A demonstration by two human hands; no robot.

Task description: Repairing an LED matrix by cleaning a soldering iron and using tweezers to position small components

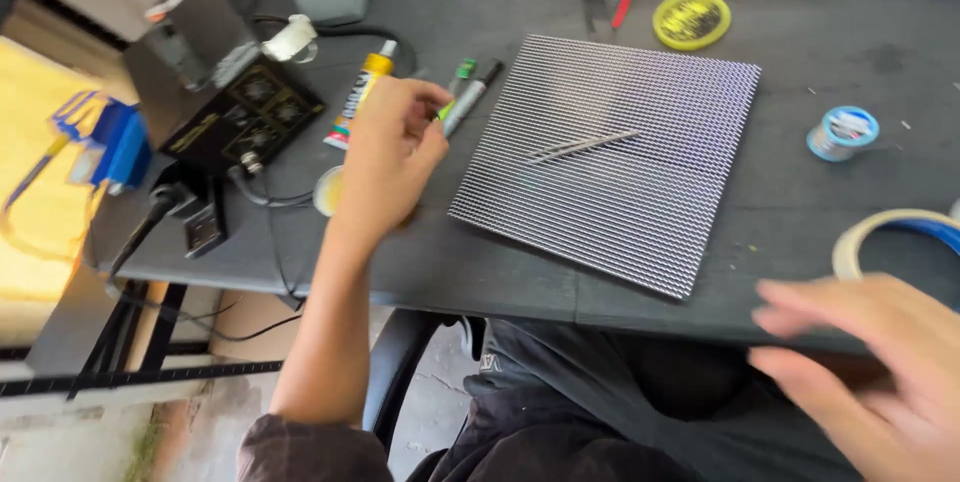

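Observation:
My left hand (390,157) reaches over the dark table (800,72), its fingers curled around the lower end of a green-capped marker (462,72). A black marker (478,90) lies right beside it. Both rest just left of a square grey LED panel (620,202). A pair of metal tweezers (585,145) lies on the panel. My right hand (870,372) is blurred at the lower right, off the table's front edge. Its fingers are spread and it holds nothing.
A yellow glue tube (362,92) and a black soldering station (240,112) with cables sit left of my hand. A small round tin (326,192) lies beneath my wrist. Farther off are a yellow tin (691,20), a solder spool (843,132) and a tape roll (890,232).

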